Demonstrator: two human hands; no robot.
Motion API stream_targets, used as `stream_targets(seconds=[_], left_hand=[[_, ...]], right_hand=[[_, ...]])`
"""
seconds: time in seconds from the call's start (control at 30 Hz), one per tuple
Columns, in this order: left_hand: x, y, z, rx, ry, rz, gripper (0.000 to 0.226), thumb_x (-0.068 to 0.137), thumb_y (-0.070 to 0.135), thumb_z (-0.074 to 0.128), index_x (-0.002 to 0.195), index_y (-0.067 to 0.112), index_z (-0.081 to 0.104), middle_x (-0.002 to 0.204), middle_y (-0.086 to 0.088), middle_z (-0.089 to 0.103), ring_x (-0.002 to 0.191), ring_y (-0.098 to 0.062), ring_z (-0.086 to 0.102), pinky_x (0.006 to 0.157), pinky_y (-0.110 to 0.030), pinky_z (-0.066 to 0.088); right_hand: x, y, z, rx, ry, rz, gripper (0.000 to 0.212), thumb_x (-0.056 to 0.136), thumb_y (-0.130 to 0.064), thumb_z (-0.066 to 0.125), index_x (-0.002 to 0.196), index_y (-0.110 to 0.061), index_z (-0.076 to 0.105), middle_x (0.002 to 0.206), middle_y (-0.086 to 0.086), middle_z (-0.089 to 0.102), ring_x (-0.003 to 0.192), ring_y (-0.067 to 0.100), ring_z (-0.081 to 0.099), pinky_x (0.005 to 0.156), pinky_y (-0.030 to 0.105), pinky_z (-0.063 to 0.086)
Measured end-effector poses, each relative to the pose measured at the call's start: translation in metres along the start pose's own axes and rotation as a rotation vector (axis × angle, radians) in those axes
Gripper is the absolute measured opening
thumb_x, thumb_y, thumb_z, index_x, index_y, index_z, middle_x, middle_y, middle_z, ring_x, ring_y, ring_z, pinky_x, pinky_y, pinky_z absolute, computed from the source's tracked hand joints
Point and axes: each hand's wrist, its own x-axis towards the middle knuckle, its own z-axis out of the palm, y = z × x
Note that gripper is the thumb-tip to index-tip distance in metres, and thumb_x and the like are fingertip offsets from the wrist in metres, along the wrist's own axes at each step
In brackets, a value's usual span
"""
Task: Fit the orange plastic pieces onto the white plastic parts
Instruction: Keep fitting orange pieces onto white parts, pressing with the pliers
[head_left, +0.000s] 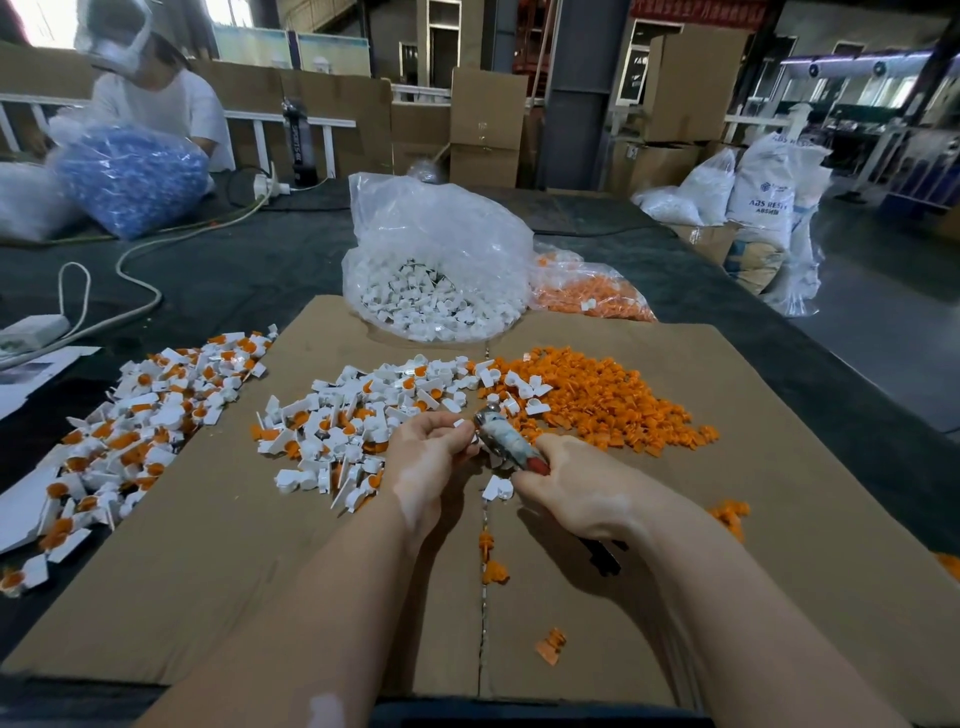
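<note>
My left hand (431, 457) holds a small white plastic part at its fingertips, mostly hidden by the fingers. My right hand (576, 488) grips a worn tape-wrapped tool (506, 441) whose metal tip meets that part. A heap of loose orange pieces (608, 395) lies just beyond on the cardboard sheet (260, 571). Left of that heap is a mixed pile of white parts (353, 421), some with orange pieces in them. One white part (497, 488) lies between my hands.
A second pile of white-and-orange parts (140, 415) spreads at the left edge. A clear bag of white parts (436, 265) and a bag of orange pieces (587, 291) stand behind. Stray orange pieces (550, 644) lie near me. Another person (156, 98) handles a blue-filled bag (130, 176) far left.
</note>
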Motion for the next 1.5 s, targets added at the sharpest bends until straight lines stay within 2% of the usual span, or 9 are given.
stream_targets(seconds=[0.23, 0.47, 0.63, 0.87, 1.0, 1.1, 1.2, 1.3, 1.5], left_hand=[[-0.003, 0.002, 0.002, 0.028, -0.001, 0.014, 0.016, 0.089, -0.001, 0.055, 0.105, -0.001, 0.055, 0.073, -0.010, 0.058, 0.063, -0.013, 0.058, 0.063, -0.028, 0.053], [-0.006, -0.001, 0.000, 0.041, 0.004, 0.073, 0.017, 0.090, 0.003, 0.055, 0.106, -0.002, 0.055, 0.073, -0.010, 0.061, 0.062, -0.013, 0.059, 0.058, -0.026, 0.053], [-0.005, -0.010, -0.004, 0.328, 0.025, 0.265, 0.010, 0.090, 0.011, 0.059, 0.098, 0.012, 0.063, 0.084, -0.009, 0.066, 0.082, -0.022, 0.064, 0.077, -0.033, 0.054], [-0.004, -0.015, -0.006, 0.596, 0.039, 0.415, 0.025, 0.095, 0.016, 0.051, 0.113, 0.022, 0.066, 0.112, 0.009, 0.058, 0.103, 0.002, 0.047, 0.069, 0.011, 0.027], [-0.004, -0.016, -0.006, 0.572, 0.031, 0.409, 0.026, 0.096, 0.015, 0.048, 0.113, 0.024, 0.066, 0.115, 0.009, 0.058, 0.104, 0.003, 0.046, 0.075, 0.005, 0.029], [-0.005, -0.016, -0.005, 0.534, 0.031, 0.408, 0.026, 0.094, 0.013, 0.051, 0.113, 0.024, 0.066, 0.109, 0.014, 0.058, 0.095, 0.009, 0.050, 0.075, 0.006, 0.030], [-0.006, -0.016, -0.005, 0.498, 0.023, 0.416, 0.027, 0.092, 0.012, 0.055, 0.111, 0.028, 0.064, 0.091, 0.018, 0.058, 0.083, 0.011, 0.053, 0.067, 0.008, 0.033], [-0.005, -0.017, -0.006, 0.470, 0.025, 0.396, 0.025, 0.090, 0.013, 0.059, 0.113, 0.021, 0.065, 0.088, 0.005, 0.064, 0.085, -0.002, 0.058, 0.072, -0.002, 0.042], [-0.007, -0.015, -0.006, 0.450, -0.041, 0.350, 0.023, 0.088, 0.013, 0.061, 0.107, 0.025, 0.067, 0.097, -0.001, 0.069, 0.096, -0.013, 0.063, 0.086, -0.022, 0.047]], right_hand=[[0.004, 0.004, 0.010, 0.007, 0.078, -0.001, 0.011, 0.095, -0.031, 0.048, 0.092, -0.023, 0.042, 0.080, -0.008, 0.041, 0.069, 0.009, 0.043, 0.057, 0.023, 0.033], [0.002, 0.016, 0.017, 0.178, 0.232, 0.057, 0.035, 0.081, -0.054, 0.059, 0.088, -0.022, 0.046, 0.084, -0.009, 0.046, 0.074, 0.010, 0.047, 0.060, 0.027, 0.037], [0.008, 0.035, 0.014, -0.071, 0.517, 0.171, 0.052, 0.078, -0.061, 0.058, 0.106, -0.019, 0.046, 0.104, 0.001, 0.049, 0.102, 0.021, 0.048, 0.084, 0.035, 0.043], [0.019, 0.061, 0.024, -0.374, 0.671, 0.287, 0.062, 0.079, -0.067, 0.048, 0.113, -0.015, 0.045, 0.119, 0.008, 0.049, 0.113, 0.025, 0.044, 0.090, 0.035, 0.037], [0.023, 0.067, 0.030, -0.466, 0.713, 0.300, 0.066, 0.079, -0.072, 0.039, 0.110, -0.015, 0.046, 0.115, 0.007, 0.051, 0.108, 0.024, 0.047, 0.086, 0.034, 0.039], [0.023, 0.065, 0.034, -0.557, 0.692, 0.333, 0.071, 0.079, -0.074, 0.034, 0.112, -0.014, 0.050, 0.119, 0.010, 0.051, 0.112, 0.028, 0.043, 0.101, 0.044, 0.027], [0.024, 0.054, 0.035, -0.459, 0.833, 0.102, 0.048, 0.083, -0.046, 0.062, 0.113, -0.008, 0.059, 0.115, 0.015, 0.056, 0.110, 0.034, 0.049, 0.102, 0.052, 0.028], [0.026, 0.034, 0.045, -0.167, 0.800, -0.279, 0.024, 0.083, -0.011, 0.067, 0.107, -0.006, 0.066, 0.101, 0.010, 0.064, 0.099, 0.027, 0.058, 0.087, 0.037, 0.046], [0.028, 0.022, 0.056, 0.140, 0.746, -0.418, 0.012, 0.082, -0.004, 0.067, 0.092, -0.008, 0.071, 0.088, 0.004, 0.069, 0.086, 0.018, 0.061, 0.077, 0.029, 0.050]])
